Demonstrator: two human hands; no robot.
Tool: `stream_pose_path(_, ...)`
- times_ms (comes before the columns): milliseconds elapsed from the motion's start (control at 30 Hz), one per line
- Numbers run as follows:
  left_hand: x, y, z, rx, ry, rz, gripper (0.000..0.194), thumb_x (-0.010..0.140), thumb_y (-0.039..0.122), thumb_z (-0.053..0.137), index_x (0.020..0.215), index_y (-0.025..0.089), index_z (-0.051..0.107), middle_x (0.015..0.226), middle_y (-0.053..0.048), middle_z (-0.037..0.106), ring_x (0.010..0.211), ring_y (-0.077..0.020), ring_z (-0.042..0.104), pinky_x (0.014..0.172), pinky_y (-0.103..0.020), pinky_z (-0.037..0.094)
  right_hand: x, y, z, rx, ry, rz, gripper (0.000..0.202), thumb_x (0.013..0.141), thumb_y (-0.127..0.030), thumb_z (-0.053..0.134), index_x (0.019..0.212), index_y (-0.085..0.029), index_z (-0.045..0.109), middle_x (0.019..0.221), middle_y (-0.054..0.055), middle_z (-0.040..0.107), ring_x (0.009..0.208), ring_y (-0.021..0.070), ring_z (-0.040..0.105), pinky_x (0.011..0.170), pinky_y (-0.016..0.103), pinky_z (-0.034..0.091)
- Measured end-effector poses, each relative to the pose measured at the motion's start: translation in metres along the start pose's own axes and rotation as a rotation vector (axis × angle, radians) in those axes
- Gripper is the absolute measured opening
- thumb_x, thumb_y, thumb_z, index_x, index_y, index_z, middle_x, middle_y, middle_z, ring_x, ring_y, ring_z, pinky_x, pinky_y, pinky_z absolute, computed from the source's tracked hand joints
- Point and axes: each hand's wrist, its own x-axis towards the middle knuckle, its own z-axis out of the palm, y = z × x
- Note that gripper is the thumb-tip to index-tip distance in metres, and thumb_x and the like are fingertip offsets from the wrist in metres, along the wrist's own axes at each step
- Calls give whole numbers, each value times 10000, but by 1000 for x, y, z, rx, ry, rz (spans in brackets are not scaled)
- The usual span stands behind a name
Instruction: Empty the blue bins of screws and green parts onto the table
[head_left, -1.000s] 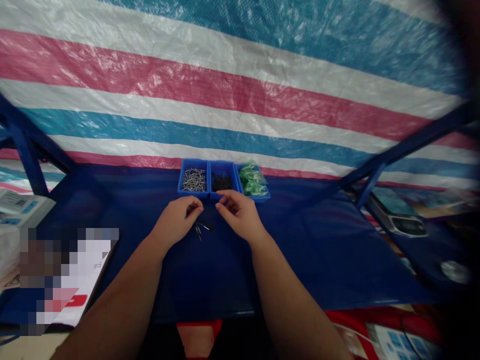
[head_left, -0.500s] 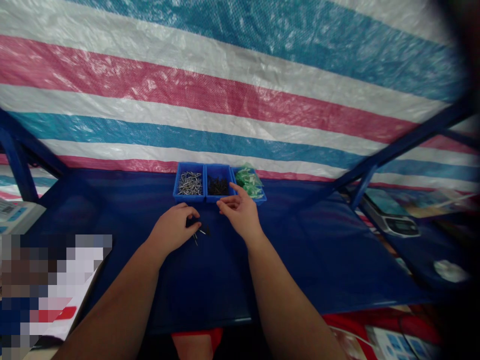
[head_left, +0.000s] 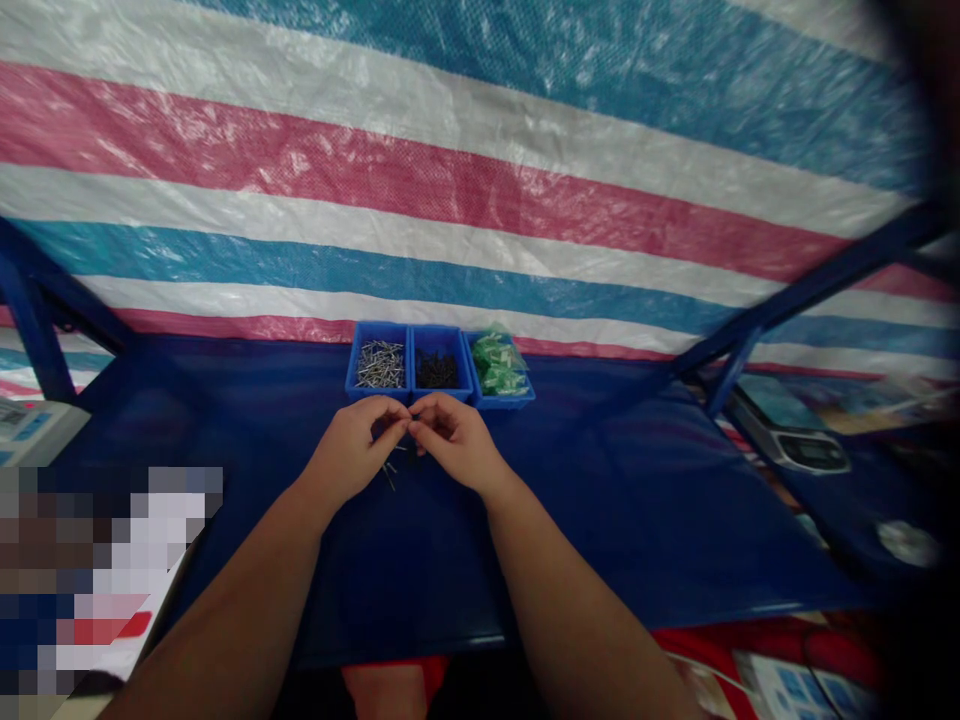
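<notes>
My left hand (head_left: 360, 445) and my right hand (head_left: 457, 440) meet fingertip to fingertip over the table, just in front of the bins. Both are closed in a pinch, and whatever lies between the fingers is too small to make out. Below them a few thin metal pins (head_left: 389, 474) lie on the blue tabletop, partly hidden by the hands. Right behind stand two blue bins, one with many silvery nail-like pins (head_left: 381, 365), the other with small dark pieces (head_left: 437, 370). A third blue bin to the right holds green-and-clear plastic packets (head_left: 498, 365).
The blue table (head_left: 600, 500) backs onto a striped plastic sheet (head_left: 450, 190). Blue metal struts (head_left: 735, 370) rise at both sides. A digital scale (head_left: 806, 440) sits at the right, a pale device (head_left: 37, 430) at the left.
My right hand has moved left and down from the bin of dark pieces to meet my left hand. The left fingers have lifted slightly from the loose pins.
</notes>
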Motion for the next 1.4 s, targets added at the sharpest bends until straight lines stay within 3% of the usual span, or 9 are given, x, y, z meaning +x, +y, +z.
stream_pose_path(233, -1, -5, -5, -121, 89, 35, 254, 891, 349, 660, 1092, 197, 691, 971, -47, 718, 825, -166, 668, 741, -302, 530, 3, 2, -4, 153, 78, -49, 267, 812, -444, 750, 834, -209, 625, 742, -5, 651, 631, 132, 650, 643, 297, 577)
stream_pose_path(333, -1, -9, -12, 80, 44, 77, 210, 903, 305, 612, 1058, 214, 721, 982, -49, 678, 828, -169, 638, 760, -321, 521, 5, 3, -7, 197, 228, -84, 336, 801, -454, 766, 1012, -226, 637, 932, 45, 720, 796, 171, 708, 768, 350, 609)
stream_pose_path(433, -2, -14, -14, 254, -103, 70, 182, 868, 269, 628, 998, 226, 748, 997, -55, 672, 908, -200, 639, 851, -355, 516, 8, 8, -13, 182, 265, -32, 522, 794, -441, 764, 1234, -240, 568, 950, 42, 730, 770, 176, 711, 673, 321, 606)
stream_pose_path(633, -3, -20, -6, 397, -250, 34, 155, 823, 190, 633, 904, 238, 756, 1001, -67, 671, 998, -244, 630, 944, -392, 489, -1, 5, -24, -241, -1, 0, 211, 858, -352, 699, 990, -192, 666, 709, -18, 640, 564, 102, 558, 526, 221, 438)
stream_pose_path(800, -2, -16, -5, 382, -191, 20, 170, 914, 204, 541, 924, 203, 711, 1003, -83, 680, 994, -248, 626, 911, -390, 478, -9, -2, -23, -417, -263, 73, 295, 742, -249, 817, 994, -202, 672, 738, -29, 667, 623, 113, 606, 571, 214, 417)
stream_pose_path(933, 0, -10, -7, 173, -4, -3, 142, 938, 261, 554, 940, 211, 687, 904, -38, 699, 843, -199, 637, 777, -332, 480, -9, 0, -20, -547, -277, 105, 278, 720, -122, 772, 973, -194, 682, 768, -20, 690, 655, 110, 620, 599, 206, 402)
stream_pose_path(1167, 10, -14, -5, -340, 561, -140, 253, 838, 406, 734, 917, 168, 701, 744, -14, 694, 622, -122, 609, 584, -241, 460, -6, 0, -20, -613, -266, 104, 261, 702, -72, 697, 941, -174, 720, 757, 4, 701, 651, 120, 618, 613, 218, 414)
stream_pose_path(1233, 13, -15, -4, -503, 538, -189, 358, 808, 414, 766, 1046, 155, 700, 849, -53, 744, 668, -137, 661, 578, -240, 479, -5, 1, -20, -606, -259, 102, 248, 698, -64, 683, 916, -173, 727, 748, 6, 697, 646, 120, 615, 614, 220, 420)
stream_pose_path(1400, 13, -15, -3, -744, 259, -291, 732, 779, 371, 787, 1418, 165, 496, 1174, -154, 740, 833, -206, 741, 634, -288, 546, -6, 5, -22, -481, -184, 100, 200, 697, -50, 653, 852, -172, 685, 694, -17, 660, 610, 105, 596, 579, 205, 422)
